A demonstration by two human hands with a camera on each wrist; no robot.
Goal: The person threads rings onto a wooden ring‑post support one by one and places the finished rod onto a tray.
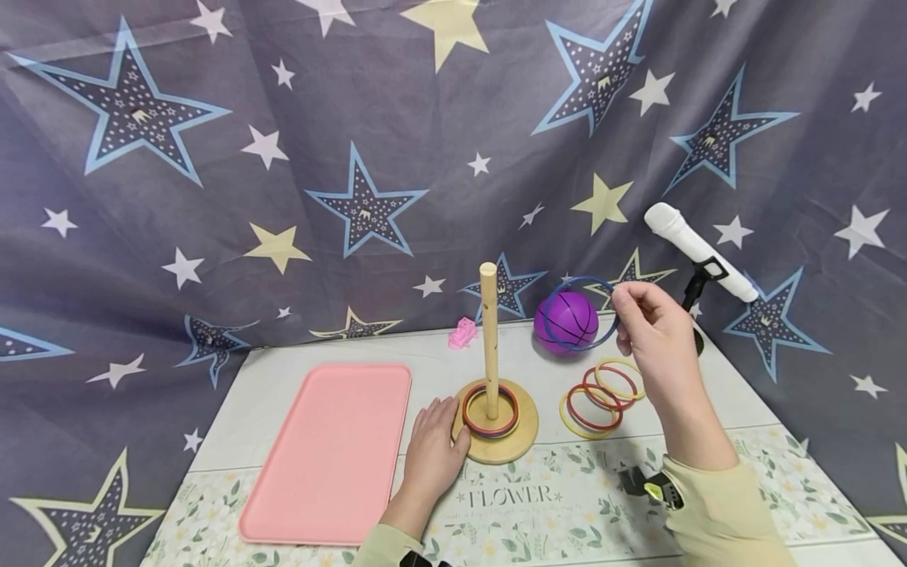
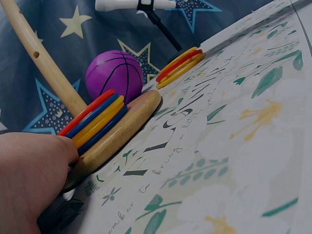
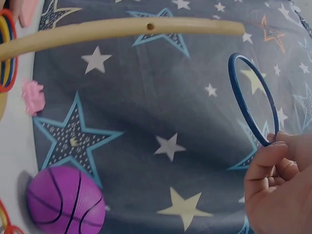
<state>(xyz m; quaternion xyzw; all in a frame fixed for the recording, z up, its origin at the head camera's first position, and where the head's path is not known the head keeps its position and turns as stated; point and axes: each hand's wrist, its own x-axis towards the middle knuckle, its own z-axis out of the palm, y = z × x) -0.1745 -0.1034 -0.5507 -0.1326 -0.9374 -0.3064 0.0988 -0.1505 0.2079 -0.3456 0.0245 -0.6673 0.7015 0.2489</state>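
Note:
Between thumb and fingers, my right hand point(image 1: 655, 335) pinches a blue ring point(image 3: 239, 95), raised in the air to the right of the wooden peg point(image 1: 490, 339). In the head view the ring passes in front of the purple ball. My left hand point(image 1: 434, 453) rests against the left edge of the peg's round base point(image 1: 520, 445), fingers extended. Red, blue and yellow rings point(image 2: 95, 117) lie stacked around the peg's foot. On the table to the right of the base lies a loose pile of red and yellow rings point(image 1: 597, 425).
A pink tray point(image 1: 329, 457) lies left of the peg. Behind stand a purple ball point(image 1: 567, 324) and a small pink object point(image 1: 463, 334). A white microphone point(image 1: 697, 248) on a black stand is at the back right. A starry curtain point(image 1: 425, 118) hangs behind the table.

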